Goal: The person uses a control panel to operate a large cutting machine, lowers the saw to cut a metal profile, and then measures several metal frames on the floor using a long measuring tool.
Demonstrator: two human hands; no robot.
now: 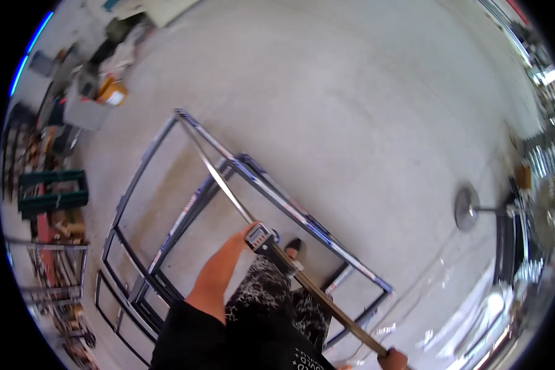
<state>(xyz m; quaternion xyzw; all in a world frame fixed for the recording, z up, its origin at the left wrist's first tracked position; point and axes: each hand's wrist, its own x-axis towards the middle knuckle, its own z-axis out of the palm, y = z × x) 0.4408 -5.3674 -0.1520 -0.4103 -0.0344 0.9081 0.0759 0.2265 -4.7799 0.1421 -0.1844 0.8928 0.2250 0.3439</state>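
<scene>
Across the view runs a long digital measuring rod (317,291), with a small grey display box (259,237) near its middle. My left hand (247,229) is closed round the rod at the display box, its fingers partly hidden. At the lower right, my right hand (393,359) grips the near end of the rod. The thin silver part of the rod (225,185) reaches to the far corner of a dark metal frame (277,198) with blue and white film along its bars. The rod lies diagonally over this frame, and I stand within its outline.
More dark frames (132,253) stand at the left beside me. Further left are a green crate (53,191), an orange bucket (112,92) and shelves with loose stock. At right stands a round metal base with a pole (467,208), near stacked metal lengths. Grey floor surrounds the frames.
</scene>
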